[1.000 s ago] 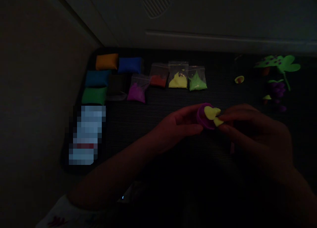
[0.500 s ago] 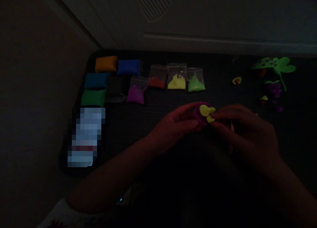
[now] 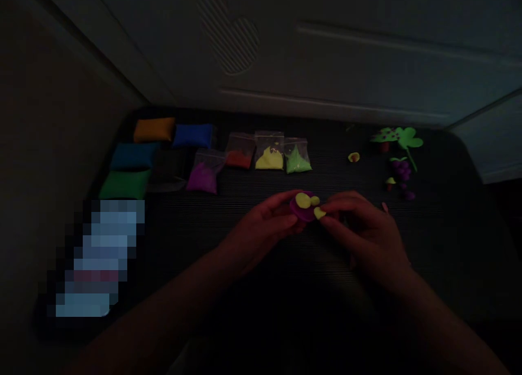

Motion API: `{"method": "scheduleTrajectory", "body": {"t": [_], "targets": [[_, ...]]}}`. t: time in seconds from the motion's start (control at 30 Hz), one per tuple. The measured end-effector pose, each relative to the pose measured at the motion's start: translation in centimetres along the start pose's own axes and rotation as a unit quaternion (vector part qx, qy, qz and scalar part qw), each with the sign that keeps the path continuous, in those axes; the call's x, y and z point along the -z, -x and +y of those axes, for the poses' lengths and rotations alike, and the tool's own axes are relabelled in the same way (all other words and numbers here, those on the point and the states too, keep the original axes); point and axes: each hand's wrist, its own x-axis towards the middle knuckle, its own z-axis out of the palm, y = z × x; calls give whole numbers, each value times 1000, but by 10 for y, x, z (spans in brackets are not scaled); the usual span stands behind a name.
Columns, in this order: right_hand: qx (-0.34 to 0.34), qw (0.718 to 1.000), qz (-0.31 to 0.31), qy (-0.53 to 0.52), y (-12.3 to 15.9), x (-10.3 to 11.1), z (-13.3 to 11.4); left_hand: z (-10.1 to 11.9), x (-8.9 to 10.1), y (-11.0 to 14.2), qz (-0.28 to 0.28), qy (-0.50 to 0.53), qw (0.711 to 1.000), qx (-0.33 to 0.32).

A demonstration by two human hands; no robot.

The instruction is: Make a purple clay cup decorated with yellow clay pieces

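Reaching in from the lower left, the left hand [image 3: 271, 223] curls its fingers around a smooth purple clay cup [image 3: 299, 211], right of centre; the right hand [image 3: 362, 228] pinches a flat yellow clay piece [image 3: 319, 213] at the cup's edge.

A flat yellow oval [image 3: 303, 201] is laid on the purple round dish [image 3: 297, 212] in the left hand [image 3: 267, 223]. Clear plastic clay bags [image 3: 269, 158] are lined up beyond it on the dark desk [image 3: 196, 223]; green-and-purple clay figures [image 3: 402, 170] are placed beyond the right hand [image 3: 365, 228], rightward.
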Motion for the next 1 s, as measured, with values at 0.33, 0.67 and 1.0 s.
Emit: {"method": "scheduleTrajectory", "body": {"t": [0.33, 0.67, 1.0], "targets": [[-17, 999, 22, -27, -4, 6, 2, 5, 1, 1, 84, -364, 925, -65], [-28, 998, 42, -24, -10, 11, 4, 3, 7, 0, 96, -527, 836, -117], [-38, 997, 27, -66, -12, 7, 9, 5, 7, -2, 96, -557, 821, -73]]}}
